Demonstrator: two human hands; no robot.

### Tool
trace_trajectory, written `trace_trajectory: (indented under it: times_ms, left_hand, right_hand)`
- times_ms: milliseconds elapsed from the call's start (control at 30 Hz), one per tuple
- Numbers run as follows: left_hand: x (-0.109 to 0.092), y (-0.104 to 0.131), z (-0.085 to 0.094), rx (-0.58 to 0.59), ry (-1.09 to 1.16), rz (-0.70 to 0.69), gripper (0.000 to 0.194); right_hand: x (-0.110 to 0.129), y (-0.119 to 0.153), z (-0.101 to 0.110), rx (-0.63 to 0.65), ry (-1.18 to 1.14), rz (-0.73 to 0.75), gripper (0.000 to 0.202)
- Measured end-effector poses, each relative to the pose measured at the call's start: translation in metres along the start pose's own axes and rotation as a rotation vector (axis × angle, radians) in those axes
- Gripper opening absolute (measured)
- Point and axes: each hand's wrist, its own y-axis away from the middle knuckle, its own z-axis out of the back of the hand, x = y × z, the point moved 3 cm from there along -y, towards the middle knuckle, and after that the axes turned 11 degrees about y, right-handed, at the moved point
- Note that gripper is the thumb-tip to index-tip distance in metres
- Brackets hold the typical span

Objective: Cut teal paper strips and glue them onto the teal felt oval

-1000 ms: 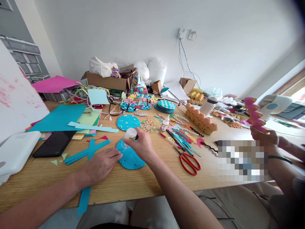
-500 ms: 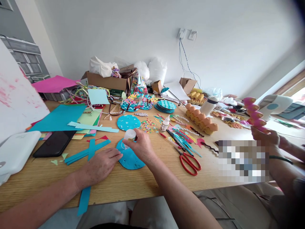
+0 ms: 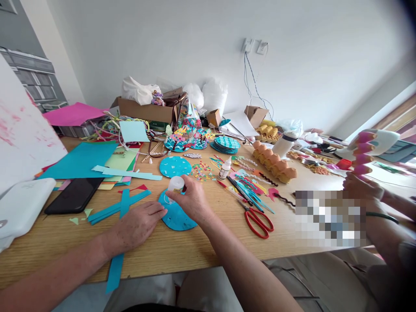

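Observation:
A white glue bottle (image 3: 176,184), tilted nozzle-down, is held in my right hand (image 3: 191,198) over a blue paper disc (image 3: 179,218). My left hand (image 3: 140,225) rests at the disc's left edge, fingertips on it, its fingers pressed together; whether they pinch anything is hidden. Blue paper strips (image 3: 115,273) run beneath and beside that hand. Behind the held bottle lies a second blue disc (image 3: 175,167) with pale paper bits on it. Colourful small confetti (image 3: 202,170) is scattered to its right.
Red-handled scissors (image 3: 259,223), a second glue bottle (image 3: 225,168) and pens lie to the right. A black phone (image 3: 74,196) and coloured paper (image 3: 81,160) are at left. At far right another person's hands hold a pink egg-carton strip (image 3: 363,156).
The glue bottle in my right hand has shifted very slightly left. The other person's pink carton strip has moved to the right and stands more upright.

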Motion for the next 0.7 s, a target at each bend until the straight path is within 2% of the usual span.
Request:
trace_trajectory:
  times_ms: [700]
  left_hand:
    - [0.0009, -0.0001, 0.0000, 0.004, 0.033, 0.022, 0.035]
  right_hand:
    - [-0.0006, 0.0001, 0.0010, -0.008, -0.014, -0.027, 0.025]
